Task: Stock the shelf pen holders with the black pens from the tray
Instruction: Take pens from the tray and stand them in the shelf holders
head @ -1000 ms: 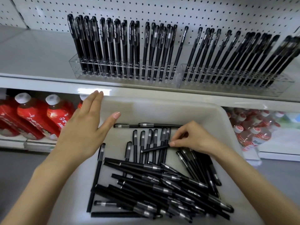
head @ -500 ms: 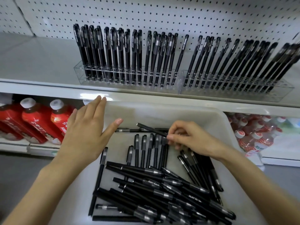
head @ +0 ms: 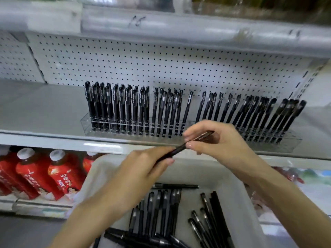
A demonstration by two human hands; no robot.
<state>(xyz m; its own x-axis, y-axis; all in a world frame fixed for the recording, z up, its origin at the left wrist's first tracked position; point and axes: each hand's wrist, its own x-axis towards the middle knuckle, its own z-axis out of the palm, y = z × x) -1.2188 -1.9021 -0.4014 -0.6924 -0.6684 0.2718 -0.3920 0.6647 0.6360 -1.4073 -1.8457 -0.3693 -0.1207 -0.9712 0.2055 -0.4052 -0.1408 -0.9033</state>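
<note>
Above the tray [head: 223,178]: we hold one pen [head: 179,149] in the air, clear of the loose pens [head: 161,212] below and just in front of the shelf [head: 44,108] edge.
Pen axis: it slants, with the low end toward our left and the high end toward our right and the holders. It is far from the upright stand of the stocked pens.
Left hand [head: 139,172]: the fingers curl round the low end.
Right hand [head: 220,145]: thumb and fingertips pinch the high part of the barrel.
Nearer hand: the right one, just before the place where the left holder [head: 84,122] and the right holder [head: 292,140] meet.
Pen ends: they are blurred, so we cannot tell which is the cap.
Open slots: we judge there is room at the right end of the left holder, around the lone pen [head: 188,108]. Our right hand hides part of that stretch.
Coming move: we judge the pen must turn upright and travel up and back, carried by the right hand, with the left letting go.
Beyond: the pegboard [head: 161,68] stands behind the holders, and red bottles [head: 59,176] sit under the shelf at our left.
</note>
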